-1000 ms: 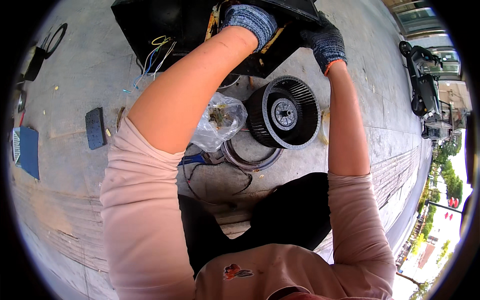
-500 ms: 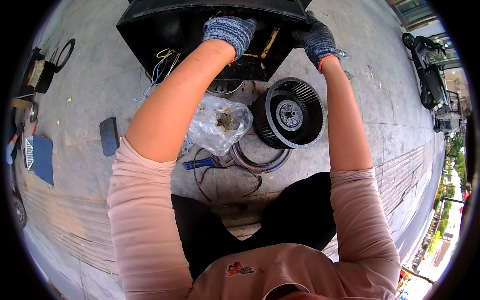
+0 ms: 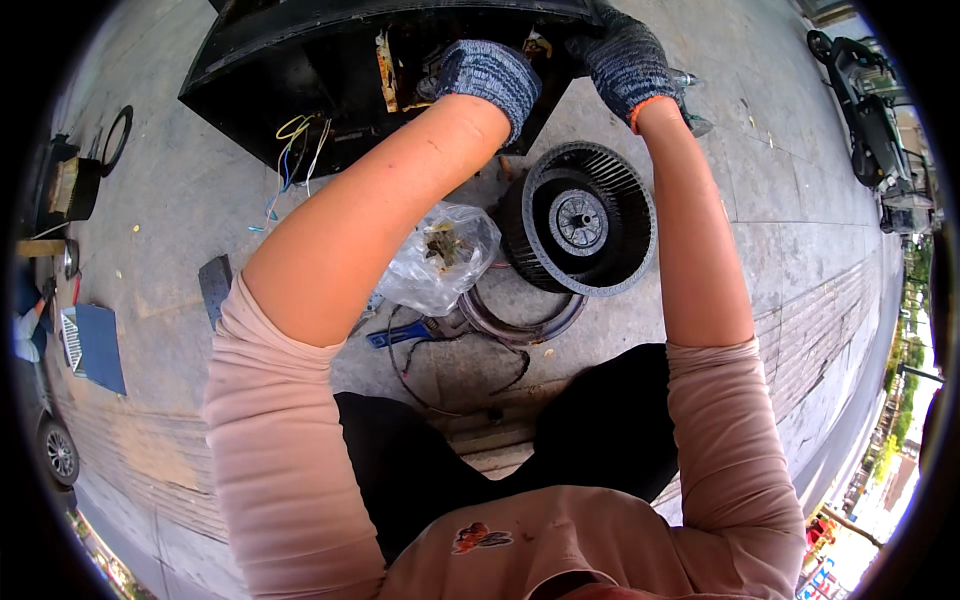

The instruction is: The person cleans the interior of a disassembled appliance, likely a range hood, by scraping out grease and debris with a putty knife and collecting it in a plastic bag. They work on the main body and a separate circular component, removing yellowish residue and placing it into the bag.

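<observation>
A black metal housing point(image 3: 240, 80) with an open underside fills the top of the view. My left hand point(image 3: 490, 80), in a grey-blue knit glove, reaches into its opening; the fingertips are hidden, so what they touch cannot be made out. My right hand point(image 3: 632, 65), gloved alike with an orange cuff, grips the housing's right edge, thumb toward the opening. Brownish-yellow strips point(image 3: 386, 70) show inside the housing, and loose thin wires point(image 3: 292, 130) hang from its left part. Below my hands a black blower wheel point(image 3: 578, 220) lies tilted on the pavement, its hub facing up.
A clear plastic bag point(image 3: 440, 260) with debris lies left of the blower wheel. Near my knees are a metal ring point(image 3: 530, 330), a blue-handled adjustable wrench point(image 3: 400, 332) and a dark cable point(image 3: 420, 400). A blue-grey panel point(image 3: 100, 350) lies far left; a scooter point(image 3: 865, 110) stands far right.
My left hand has shifted right along the housing's opening. The housing sits further left and tilted in the view, exposing more of the yellowish strips. My right hand stays at its edge.
</observation>
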Demonstrator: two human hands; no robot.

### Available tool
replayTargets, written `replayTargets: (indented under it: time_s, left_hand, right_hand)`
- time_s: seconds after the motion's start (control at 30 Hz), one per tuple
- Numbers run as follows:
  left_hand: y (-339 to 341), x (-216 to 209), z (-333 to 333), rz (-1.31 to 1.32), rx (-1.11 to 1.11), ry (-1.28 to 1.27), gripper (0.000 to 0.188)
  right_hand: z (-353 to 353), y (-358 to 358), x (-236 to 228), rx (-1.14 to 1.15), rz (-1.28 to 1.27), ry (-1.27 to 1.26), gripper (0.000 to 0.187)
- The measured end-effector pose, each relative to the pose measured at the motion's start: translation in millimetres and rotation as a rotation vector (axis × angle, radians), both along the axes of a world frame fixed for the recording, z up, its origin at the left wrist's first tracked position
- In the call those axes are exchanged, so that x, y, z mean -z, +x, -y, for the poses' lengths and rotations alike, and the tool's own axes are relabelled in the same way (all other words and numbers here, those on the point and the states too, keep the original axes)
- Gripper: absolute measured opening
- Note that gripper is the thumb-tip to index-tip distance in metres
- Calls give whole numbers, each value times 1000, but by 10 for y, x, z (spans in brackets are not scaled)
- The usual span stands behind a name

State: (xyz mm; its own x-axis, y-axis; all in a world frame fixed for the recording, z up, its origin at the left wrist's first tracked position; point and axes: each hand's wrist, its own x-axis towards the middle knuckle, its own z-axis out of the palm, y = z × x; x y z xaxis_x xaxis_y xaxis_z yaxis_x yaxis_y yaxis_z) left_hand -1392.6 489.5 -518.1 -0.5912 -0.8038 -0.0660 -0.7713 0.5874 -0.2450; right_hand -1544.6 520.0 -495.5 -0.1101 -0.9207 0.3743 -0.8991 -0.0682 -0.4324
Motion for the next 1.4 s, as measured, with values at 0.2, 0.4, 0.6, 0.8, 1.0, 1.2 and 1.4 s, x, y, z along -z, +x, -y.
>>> replayTargets:
  time_s: [0.2,0.4,0.6,0.8,1.0,1.2,1.4]
  left_hand:
    - [536,230,-27,-80,-3,38,39]
    - [525,-55,305,-75,53,-207,44]
    - [557,151,101,2,77,29,36]
    - [1329,155,-207,-167,-250,54,46]
    - [1929,-2,49,-177,-362,-250,46]
    - [1581,-93,124,-230,-311,-97,42]
    - [1499,-4,473,-394,21,-7,43]
  right_hand:
    - [-89,50,-100,-20,158,-38,43]
    - [-36,75,-129,-86,164,-21,43]
    - [-90,114,-126,-110,252,-79,44]
    - [-33,-20,-64,-155,266,-12,41]
    - [29,49,-69,-199,281,20,41]
    - [23,24,-19,-206,273,-19,44]
    - [200,-146,116,-122,388,41,41]
